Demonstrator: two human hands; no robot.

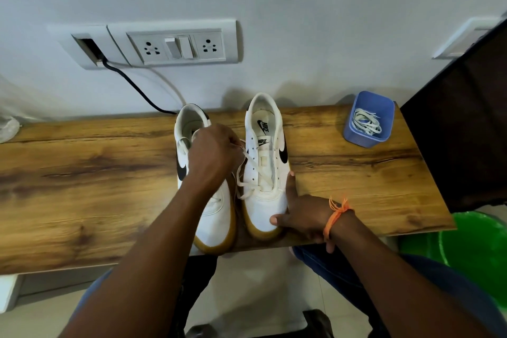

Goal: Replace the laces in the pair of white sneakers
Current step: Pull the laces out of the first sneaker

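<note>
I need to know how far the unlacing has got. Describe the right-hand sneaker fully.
The right-hand sneaker is white with black swooshes and a gum-coloured sole, standing upright on the wooden table, toe toward the person. Its upper eyelets are empty; a white lace stays threaded low down, pulled leftward by the left hand. The right hand steadies its toe.

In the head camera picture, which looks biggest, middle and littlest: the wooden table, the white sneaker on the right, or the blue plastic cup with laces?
1. Brown wooden table, by far the largest.
2. White right-side sneaker with a black swoosh.
3. Blue plastic cup holding white laces, smallest, though it sits farther back, which shrinks it somewhat.
</note>
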